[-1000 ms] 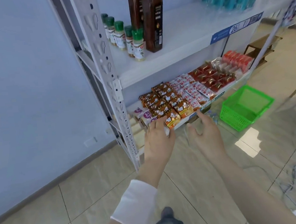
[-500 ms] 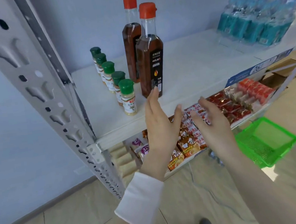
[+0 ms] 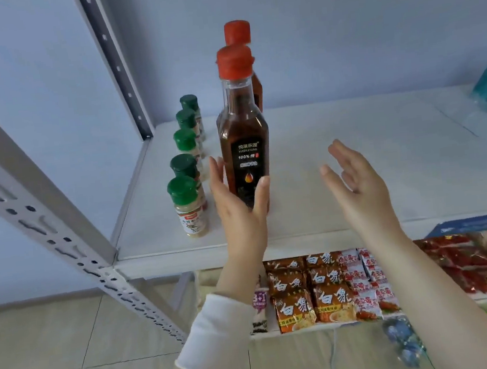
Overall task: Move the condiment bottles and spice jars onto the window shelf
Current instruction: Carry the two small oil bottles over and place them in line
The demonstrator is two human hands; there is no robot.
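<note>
Red-capped bottles (image 3: pixel 244 142) and green-lidded jars (image 3: pixel 189 208) stand on the white shelf (image 3: pixel 356 178).
We note our left hand (image 3: pixel 240 208) open, fingers and thumb spread either side of the front bottle's base, contact uncertain; our right hand (image 3: pixel 356 178) hovers open and empty, apart. Jars line up just left.
</note>
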